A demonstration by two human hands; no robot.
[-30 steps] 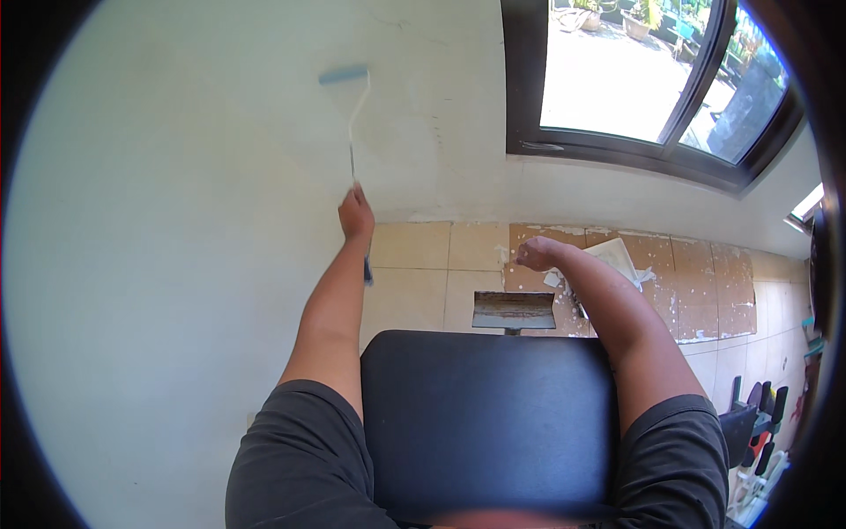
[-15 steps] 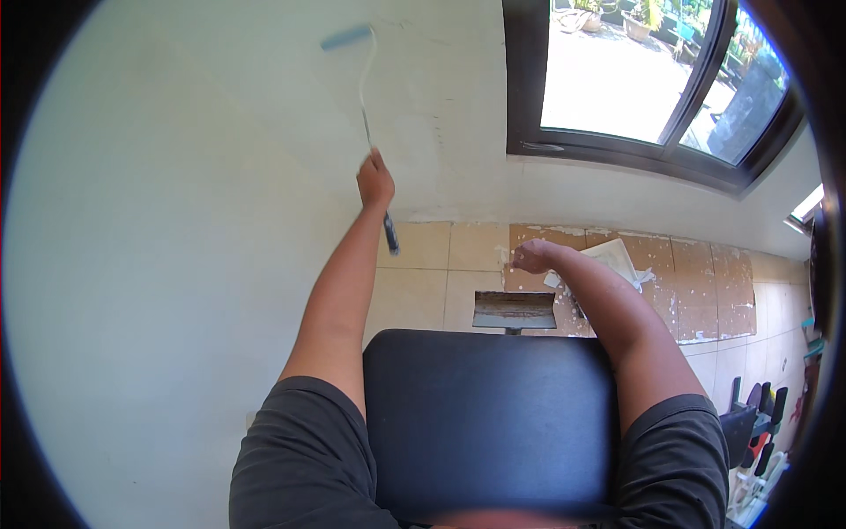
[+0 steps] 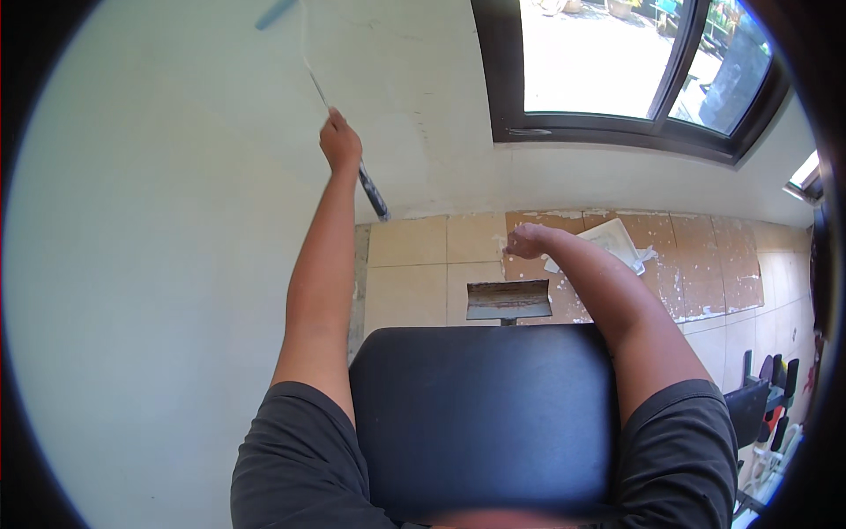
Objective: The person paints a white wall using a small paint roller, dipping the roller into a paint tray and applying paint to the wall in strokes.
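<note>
High up in front of the pale wall [image 3: 176,220], my left hand [image 3: 340,141] is wrapped round a paint roller. Its dark, paint-flecked handle [image 3: 374,192] sticks out below my fist, and a thin metal rod runs up from it. The light blue roller sleeve [image 3: 275,12] is at the top edge of the view, against or close to the wall; contact cannot be judged. My right hand [image 3: 527,240] hovers over the floor beside a white paint tray [image 3: 617,236], its fingers curled and no held thing showing. Pale smears mark its skin.
Below me is a black padded bench [image 3: 485,414], with a metal bracket [image 3: 508,301] beyond its far edge. Paint-spotted cardboard [image 3: 701,256] covers part of the tiled floor [image 3: 405,291]. A dark-framed window [image 3: 599,128] is at upper right. Exercise equipment [image 3: 749,410] stands at lower right.
My left hand has moved up and to the left with the roller, whose sleeve is now partly cut off by the top edge. My right hand stays nearly in place as the view shifts slightly.
</note>
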